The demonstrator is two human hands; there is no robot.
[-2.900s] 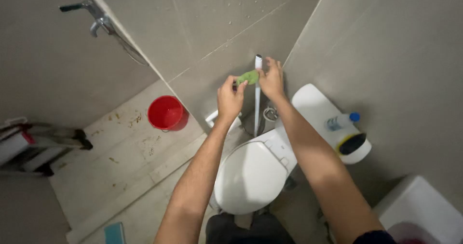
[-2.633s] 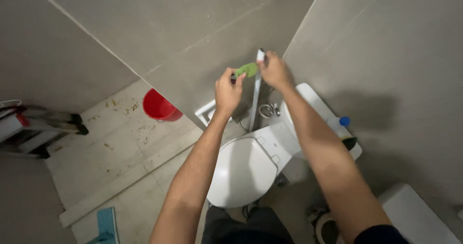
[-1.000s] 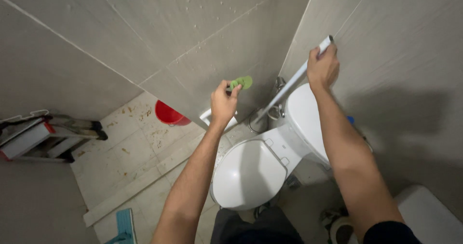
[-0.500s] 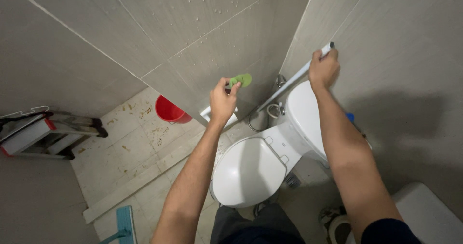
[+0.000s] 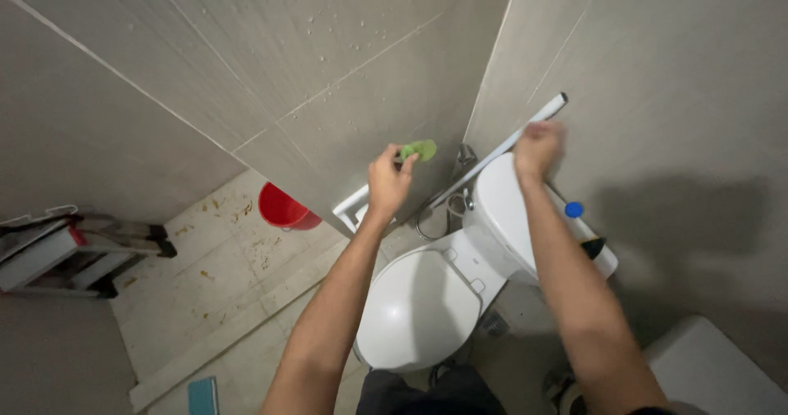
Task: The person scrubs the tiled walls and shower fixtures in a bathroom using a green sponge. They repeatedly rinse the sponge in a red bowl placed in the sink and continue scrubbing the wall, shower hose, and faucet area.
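My left hand (image 5: pixel 389 183) holds a small green sponge (image 5: pixel 419 149) up against the grey tiled wall. My right hand (image 5: pixel 535 146) grips a long white rod (image 5: pixel 492 156) near its upper end; the rod slants down to the left toward chrome fittings (image 5: pixel 460 203) at the wall corner. Below both arms stands a white toilet (image 5: pixel 419 308) with its lid closed and its cistern (image 5: pixel 513 218) against the right wall.
A red bucket (image 5: pixel 281 208) stands on the speckled floor by the wall. A folded stepladder (image 5: pixel 66 247) lies at the left. A blue-capped bottle (image 5: pixel 574 211) and a dark item rest on the cistern. A white fixture (image 5: pixel 722 374) is at the lower right.
My right hand has swung the rod's upper end away from the sponge toward the right wall and holds it slanted. My left hand keeps the sponge on the wall.
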